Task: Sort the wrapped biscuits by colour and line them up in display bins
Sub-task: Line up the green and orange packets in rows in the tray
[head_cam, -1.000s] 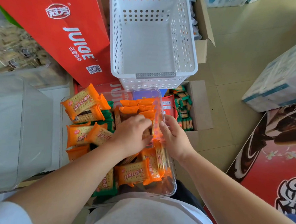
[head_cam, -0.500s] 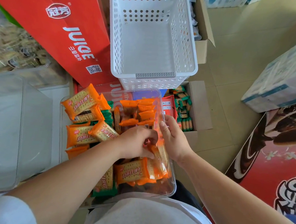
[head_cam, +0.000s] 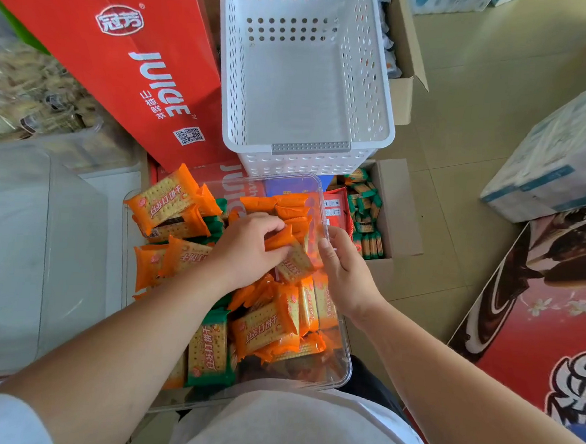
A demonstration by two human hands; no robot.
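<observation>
Head view, looking down.

1. Red juice carton (head_cam: pixel 133 68) lies at 11 o'clock, slanting across the frame.
2. White perforated basket (head_cam: pixel 378 89) stands at 12 o'clock, just beside the carton. Nothing is visible inside it.
3. Frosted bin (head_cam: pixel 25 257) sits at 9 o'clock.
4. Clear bin (head_cam: pixel 342 372) is at centre, against the person's lap, its far end touching the basket's near wall.
5. Cardboard box (head_cam: pixel 393 207) sits at 2 o'clock of the clear bin and holds green-wrapped packets standing on edge.
6. Left hand (head_cam: pixel 245 249) is inside the clear bin, its fingers curled round one orange packet (head_cam: pixel 282 240) near the far end.
7. Right hand (head_cam: pixel 346 276) lies against the bin's 3 o'clock wall. Whether it grips the wall cannot be told.
8. Orange biscuit packets (head_cam: pixel 264 330) are heaped loose through the bin. A row of them (head_cam: pixel 285 206) stands on edge at its 12 o'clock end.
9. One green packet (head_cam: pixel 210 350) lies at the bin's 7 o'clock corner.
</observation>
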